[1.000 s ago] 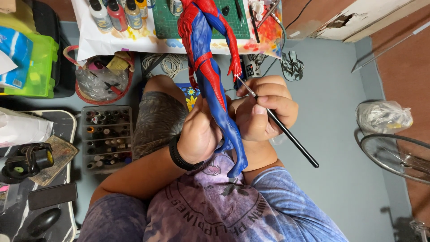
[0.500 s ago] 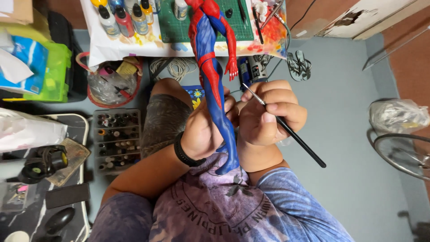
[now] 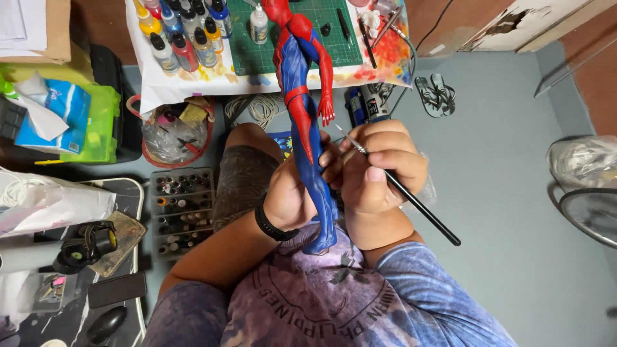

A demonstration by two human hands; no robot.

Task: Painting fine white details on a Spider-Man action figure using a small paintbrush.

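Observation:
A tall red and blue action figure (image 3: pixel 301 83) stands upright in front of me, its feet near my chest. My left hand (image 3: pixel 294 196), with a black band on the wrist, grips the figure around its legs. My right hand (image 3: pixel 379 172) holds a thin black-handled paintbrush (image 3: pixel 411 199) like a pencil. The brush tip points at the figure's leg, just below its red hand. Both hands press close together at the figure's thigh.
A paint-stained white table (image 3: pixel 193 80) carries a green cutting mat (image 3: pixel 334 48) and several paint bottles (image 3: pixel 183 35). Below it sit a rack of small paint pots (image 3: pixel 180 209), a red basket (image 3: pixel 173 132), a green box (image 3: pixel 99 125), sandals (image 3: pixel 436 93) and a bagged object (image 3: pixel 581 160).
The view has shifted so the figure and hands sit lower and more centred. Both hands keep the same grips, with the brush still at the figure's leg.

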